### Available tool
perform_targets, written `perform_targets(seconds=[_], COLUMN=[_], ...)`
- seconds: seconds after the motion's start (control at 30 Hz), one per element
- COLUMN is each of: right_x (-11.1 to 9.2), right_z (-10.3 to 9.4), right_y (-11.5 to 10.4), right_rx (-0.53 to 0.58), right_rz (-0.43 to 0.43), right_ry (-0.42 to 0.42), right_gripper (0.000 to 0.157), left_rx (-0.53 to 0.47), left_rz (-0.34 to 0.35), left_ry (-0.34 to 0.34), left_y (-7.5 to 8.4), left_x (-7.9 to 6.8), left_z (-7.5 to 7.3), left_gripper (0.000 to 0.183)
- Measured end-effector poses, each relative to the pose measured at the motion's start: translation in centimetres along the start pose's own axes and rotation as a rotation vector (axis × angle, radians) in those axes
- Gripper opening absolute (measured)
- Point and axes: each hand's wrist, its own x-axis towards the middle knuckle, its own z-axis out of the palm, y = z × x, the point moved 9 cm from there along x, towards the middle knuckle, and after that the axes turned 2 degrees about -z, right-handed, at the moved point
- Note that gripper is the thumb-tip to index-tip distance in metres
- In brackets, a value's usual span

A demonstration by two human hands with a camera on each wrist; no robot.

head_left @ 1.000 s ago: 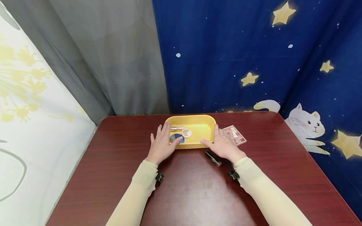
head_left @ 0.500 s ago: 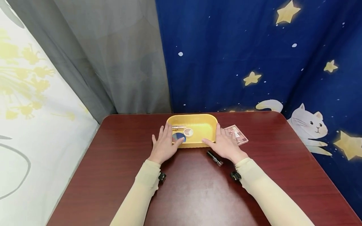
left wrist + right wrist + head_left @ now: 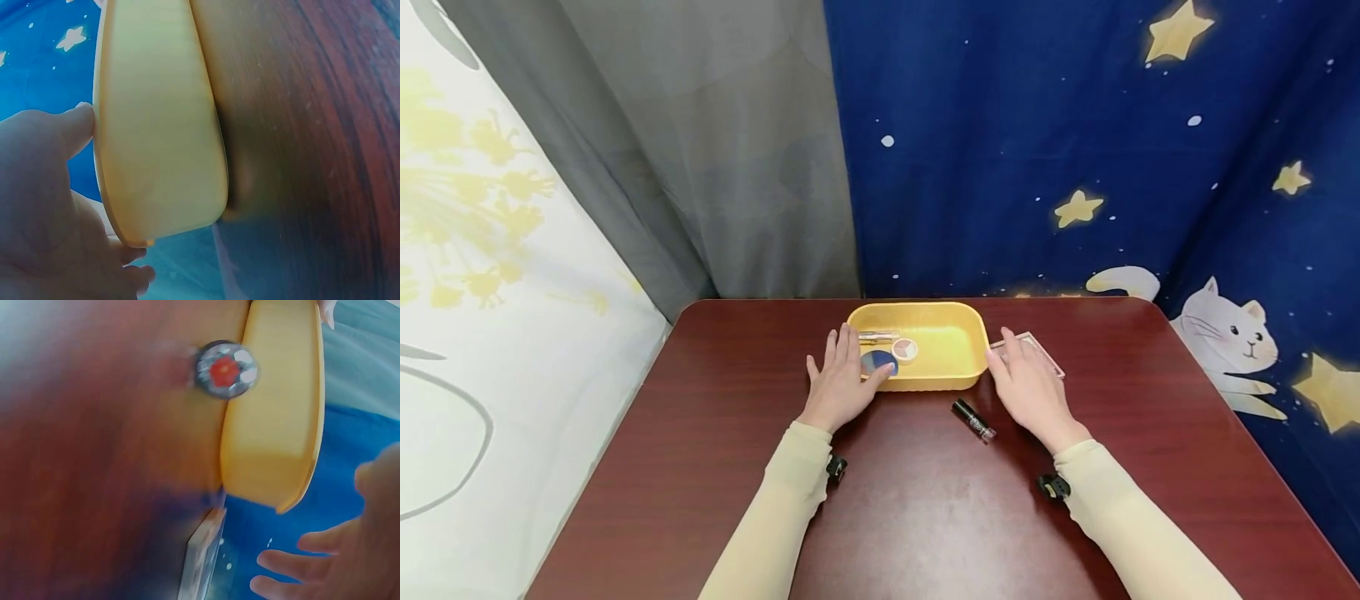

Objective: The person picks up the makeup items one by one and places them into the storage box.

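While the left hand (image 3: 835,385) grips a yellow oblong tray (image 3: 936,383), the relaxed right hand (image 3: 1033,393) apparently overhangs a square pink palette (image 3: 202,553).

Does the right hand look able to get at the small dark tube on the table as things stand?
Probably yes: the right hand looks empty and close to the small dark tube, which lies on the table outside the yellow tray, with nothing seen covering it.

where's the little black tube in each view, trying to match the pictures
Head: the black tube lies right of centre, in front of the yellow tray.
Left wrist: not in it.
Right wrist: the black tube is upper middle, seen end-on.
Shared landmark: the yellow tray, in all three.
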Motion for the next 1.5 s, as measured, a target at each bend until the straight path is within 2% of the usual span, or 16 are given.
perform_targets(seconds=[0.13,0.33,0.4,0.57,0.97,1.33,1.5], right_x=[-1.5,-3.5,-3.8,-4.1,-2.3,-0.6,0.0], right_z=[-0.9,-0.1,0.2,0.8,0.9,1.1,1.2], right_y=[0.8,0.0,-0.3,0.3,4.0,4.1,4.2], right_rx=[-0.044,-0.118,-0.149,-0.229,-0.262,-0.239,-0.227], right_rz=[-0.023,-0.108,-0.128,-0.131,0.004,0.026,0.038], right_ry=[0.075,0.022,-0.009,-0.096,-0.268,-0.26,-0.274], right_gripper=[0.052,0.028,0.03,0.057,0.081,0.089,0.086], left_rx=[0.0,-0.003,-0.007,-0.026,-0.017,-0.013,-0.025], left_rz=[0.003,-0.001,0.001,0.002,-0.003,-0.011,-0.009], left_ry=[-0.002,-0.012,-0.011,-0.005,-0.003,-0.004,-0.008], left_y=[0.1,-0.1,-0.1,0.0,0.0,0.0,0.0], left_x=[0.1,-0.1,-0.1,-0.3,-0.5,-0.5,-0.5], left_z=[0.0,0.0,-0.1,-0.1,-0.3,-0.2,-0.1], left_gripper=[0.101,0.101,0.101,0.101,0.1,0.101,0.101])
